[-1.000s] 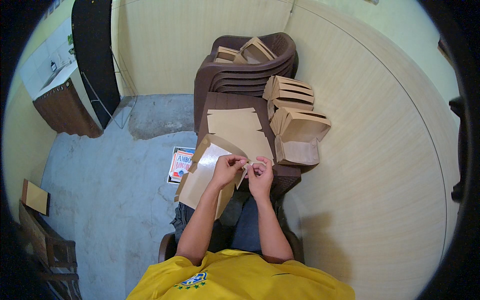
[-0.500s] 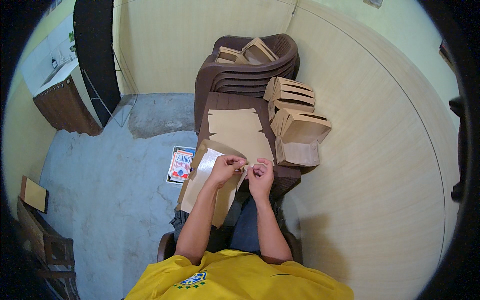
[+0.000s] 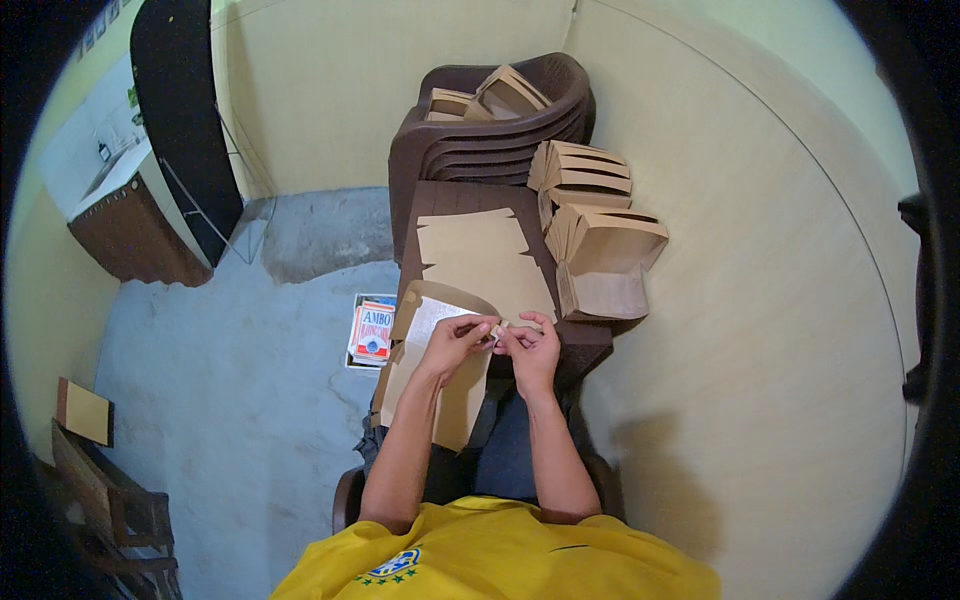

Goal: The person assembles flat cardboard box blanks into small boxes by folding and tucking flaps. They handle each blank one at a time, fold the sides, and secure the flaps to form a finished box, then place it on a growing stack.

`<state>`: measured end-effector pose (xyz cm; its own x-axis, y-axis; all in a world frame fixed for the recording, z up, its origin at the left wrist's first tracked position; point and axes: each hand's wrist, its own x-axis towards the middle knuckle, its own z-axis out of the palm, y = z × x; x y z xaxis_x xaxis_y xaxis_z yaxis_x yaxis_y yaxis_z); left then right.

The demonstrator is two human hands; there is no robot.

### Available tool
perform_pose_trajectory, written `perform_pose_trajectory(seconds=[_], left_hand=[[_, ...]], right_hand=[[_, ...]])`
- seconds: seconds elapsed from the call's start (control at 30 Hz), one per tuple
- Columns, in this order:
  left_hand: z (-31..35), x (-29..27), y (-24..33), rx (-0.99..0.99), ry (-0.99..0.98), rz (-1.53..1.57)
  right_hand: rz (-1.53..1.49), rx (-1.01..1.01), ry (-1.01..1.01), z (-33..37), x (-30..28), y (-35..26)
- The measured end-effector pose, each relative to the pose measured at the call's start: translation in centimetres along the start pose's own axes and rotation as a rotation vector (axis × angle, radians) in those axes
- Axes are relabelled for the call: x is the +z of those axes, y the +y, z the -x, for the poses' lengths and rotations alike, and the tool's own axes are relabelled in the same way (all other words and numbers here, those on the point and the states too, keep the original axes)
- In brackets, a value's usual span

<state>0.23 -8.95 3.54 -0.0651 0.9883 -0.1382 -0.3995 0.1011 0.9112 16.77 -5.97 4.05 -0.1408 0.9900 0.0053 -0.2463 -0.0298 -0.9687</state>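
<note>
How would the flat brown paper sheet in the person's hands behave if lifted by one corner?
The flat brown paper sheet is thin and already bends over the lap, so it would probably flop and feel light. Both the left hand and right hand pinch its top edge, suggesting it creases easily.

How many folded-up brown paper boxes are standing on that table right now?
2 on the table: one assembled box near its right edge, another box behind it by the stacked chairs. More sit on the chair seat, and some may be hidden.
</note>
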Motion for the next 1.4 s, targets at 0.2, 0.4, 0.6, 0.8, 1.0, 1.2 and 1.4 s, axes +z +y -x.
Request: perform_pose_trajectory(seconds=[0.2,0.4,0.6,0.8,1.0,1.2,1.4], left_hand=[[1.7,0.3,-0.9,0.047,-0.001,-0.008],[3.3,1.3,-1.4,0.05,-0.023,0.025],[5.7,4.0,-0.2,0.148,-0.065,-0.051],[8.1,6.5,1.3,0.355,0.066,-0.387],[9.3,7.2,0.9,0.497,0.194,-0.692],[9.2,5.8,-0.1,0.389,0.075,-0.483],[8.4,5.5,-1.4,0.233,0.105,-0.118]], right_hand=[[-0.204,0.086,-0.07,0.4,-1.0,0.4],[-0.22,0.116,-0.225,1.2,-3.0,0.5],[-0.092,0.116,-0.334,1.7,-4.3,-1.3],[-0.076,0.114,-0.436,2.2,-5.3,-1.8],[-0.095,0.04,-0.405,3.6,-4.5,-1.7],[0.276,-0.323,-0.394,4.4,-4.7,-2.2],[0.106,-0.256,-0.215,5.8,-4.4,-2.1]])
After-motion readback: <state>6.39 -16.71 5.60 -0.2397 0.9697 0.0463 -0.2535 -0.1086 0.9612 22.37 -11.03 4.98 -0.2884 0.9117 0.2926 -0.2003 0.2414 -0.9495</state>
